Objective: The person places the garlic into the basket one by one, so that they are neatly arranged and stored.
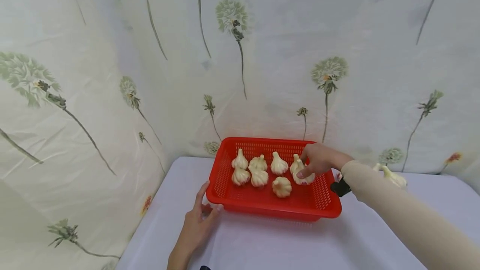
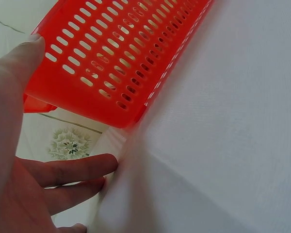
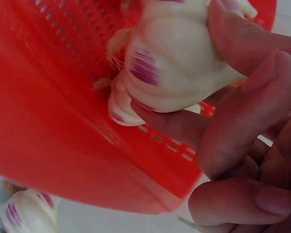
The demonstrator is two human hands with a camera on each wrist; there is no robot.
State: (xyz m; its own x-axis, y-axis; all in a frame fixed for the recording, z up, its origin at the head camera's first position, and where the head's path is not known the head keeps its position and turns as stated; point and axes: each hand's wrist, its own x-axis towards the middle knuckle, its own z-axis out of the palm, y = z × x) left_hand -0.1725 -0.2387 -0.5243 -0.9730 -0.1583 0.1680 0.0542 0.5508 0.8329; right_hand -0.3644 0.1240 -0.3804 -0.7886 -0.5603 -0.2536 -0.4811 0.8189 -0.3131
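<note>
A red perforated plastic basket [image 1: 270, 209] stands on the table with several white garlic bulbs in it, such as the loose bulb [image 1: 281, 187] near its front. My right hand [image 1: 320, 157] reaches in at the basket's right side. Between thumb and fingers it pinches a garlic bulb [image 3: 172, 58] with purple streaks; a second bulb [image 3: 121, 104] shows just behind. At the front left corner, my left hand [image 1: 196, 222] touches the basket with its thumb [image 2: 31, 51]. Its other fingers [image 2: 80, 167] stretch out beside the corner, not wrapped round anything.
More garlic bulbs [image 1: 394, 177] lie on the table right of the basket, partly behind the right sleeve [image 1: 405, 203]. A white cloth [image 1: 270, 245] covers the table. Dandelion-printed fabric [image 1: 270, 66] hangs behind and to the left.
</note>
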